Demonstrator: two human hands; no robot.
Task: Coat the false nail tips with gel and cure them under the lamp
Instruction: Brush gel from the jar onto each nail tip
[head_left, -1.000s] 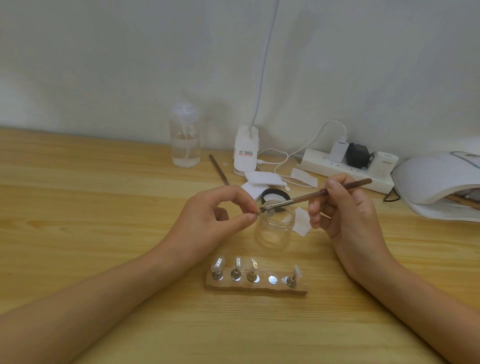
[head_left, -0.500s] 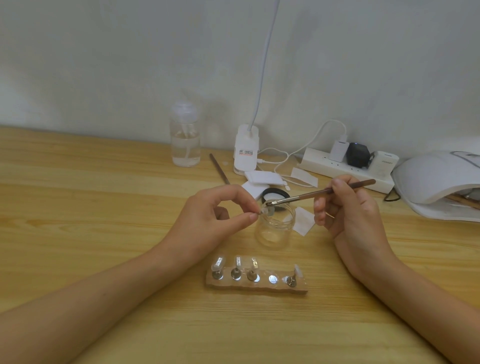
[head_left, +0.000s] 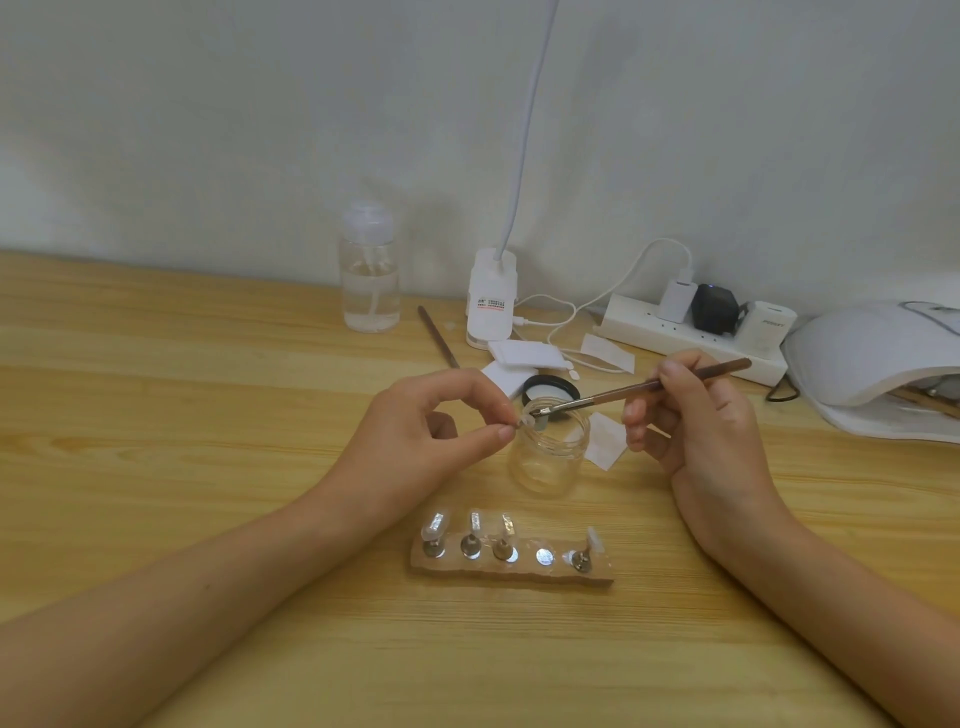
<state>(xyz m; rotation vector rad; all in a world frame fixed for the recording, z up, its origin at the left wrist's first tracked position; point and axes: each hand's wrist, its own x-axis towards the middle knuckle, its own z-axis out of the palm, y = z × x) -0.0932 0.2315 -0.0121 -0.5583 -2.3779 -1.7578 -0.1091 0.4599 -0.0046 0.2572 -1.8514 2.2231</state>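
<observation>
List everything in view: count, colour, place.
table: 1, wood, underneath
holder: 1, wooden, front centre
holder tips: 4, clear, on stands; one slot bare
held tip: 1, clear, above jar
jar: 1, clear, open, centre
lid: 1, black, behind jar
brush: 1, brown, at held tip
stick: 1, brown, right of bottle
bottle: 1, clear, rear
desk lamp: 1, white, rear centre
power strip: 1, white, rear right
cure lamp: 1, white, far right
pads: several, white, near jar
left hand: pinches held tip
right hand: holds brush
</observation>
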